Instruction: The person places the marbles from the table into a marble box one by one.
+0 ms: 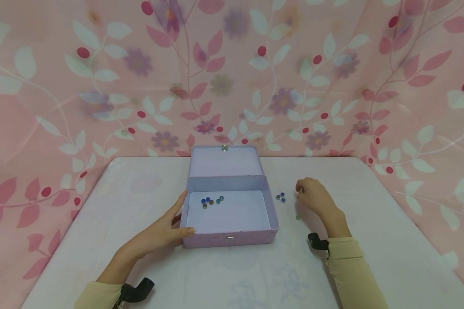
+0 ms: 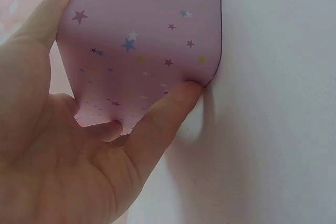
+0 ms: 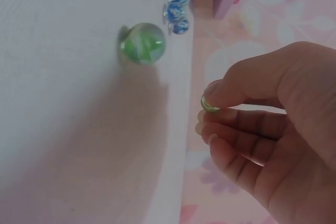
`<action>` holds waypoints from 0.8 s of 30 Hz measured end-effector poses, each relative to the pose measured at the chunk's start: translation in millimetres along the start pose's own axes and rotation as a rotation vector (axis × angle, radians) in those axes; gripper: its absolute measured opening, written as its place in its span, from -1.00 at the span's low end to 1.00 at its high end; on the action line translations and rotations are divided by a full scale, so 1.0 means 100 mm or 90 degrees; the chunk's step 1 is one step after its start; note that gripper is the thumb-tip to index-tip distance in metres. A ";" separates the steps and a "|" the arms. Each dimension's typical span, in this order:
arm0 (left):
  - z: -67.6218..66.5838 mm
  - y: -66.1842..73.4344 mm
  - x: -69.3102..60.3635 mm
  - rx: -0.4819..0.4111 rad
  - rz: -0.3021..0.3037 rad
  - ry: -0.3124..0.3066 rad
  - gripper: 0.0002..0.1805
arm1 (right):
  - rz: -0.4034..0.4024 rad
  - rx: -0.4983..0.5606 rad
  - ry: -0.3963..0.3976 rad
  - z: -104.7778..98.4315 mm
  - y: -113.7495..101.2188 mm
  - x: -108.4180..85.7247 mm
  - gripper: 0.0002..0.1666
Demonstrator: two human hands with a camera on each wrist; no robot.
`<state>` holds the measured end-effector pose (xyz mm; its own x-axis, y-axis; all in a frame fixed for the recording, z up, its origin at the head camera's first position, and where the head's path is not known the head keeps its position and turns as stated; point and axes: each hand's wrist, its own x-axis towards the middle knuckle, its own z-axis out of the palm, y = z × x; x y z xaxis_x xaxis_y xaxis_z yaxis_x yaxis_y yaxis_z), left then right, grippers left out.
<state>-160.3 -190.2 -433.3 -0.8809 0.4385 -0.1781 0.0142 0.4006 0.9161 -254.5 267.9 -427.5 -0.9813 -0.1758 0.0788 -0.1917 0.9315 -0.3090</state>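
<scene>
An open lilac tin box point(image 1: 230, 239) with a star print stands mid-table, its hinged lid raised at the back. My left hand point(image 1: 160, 227) grips the box's left side, the thumb over the near left corner and the other fingers against the side wall. Several glass marbles point(image 1: 211, 202), blue, brown and greenish, lie inside toward the left. Right of the box, my right hand point(image 1: 315, 197) is above the table, pinching a green marble point(image 3: 210, 104) between thumb and fingertips. Another green marble point(image 1: 298, 217) lies on the table near this hand. Three bluish marbles point(image 3: 177, 12) sit clustered beside the box.
A white cloth point(image 1: 239, 274) with faint printing covers the table. Pink floral fabric point(image 1: 232, 86) hangs behind and along both sides. The box lid point(image 1: 224, 162) leans back near the table's far edge. Each wrist carries a black camera mount point(image 1: 137, 291).
</scene>
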 end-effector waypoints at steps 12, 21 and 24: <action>0.00 0.00 0.00 -0.003 -0.010 -0.002 0.15 | -0.037 0.038 0.029 -0.12 -0.17 -0.03 -0.81; 0.00 0.00 0.00 -0.009 -0.007 -0.005 0.15 | -0.102 0.134 0.068 -0.18 -0.28 -0.05 -0.85; 0.00 0.00 0.00 -0.009 -0.006 -0.006 0.15 | -0.102 0.169 0.064 -0.20 -0.32 -0.05 -0.87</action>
<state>-160.4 -190.2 -433.6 -0.8762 0.4430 -0.1899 -0.0008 0.3927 0.9197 -242.7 245.7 -399.5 -0.9338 -0.2690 0.2361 -0.3553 0.7768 -0.5200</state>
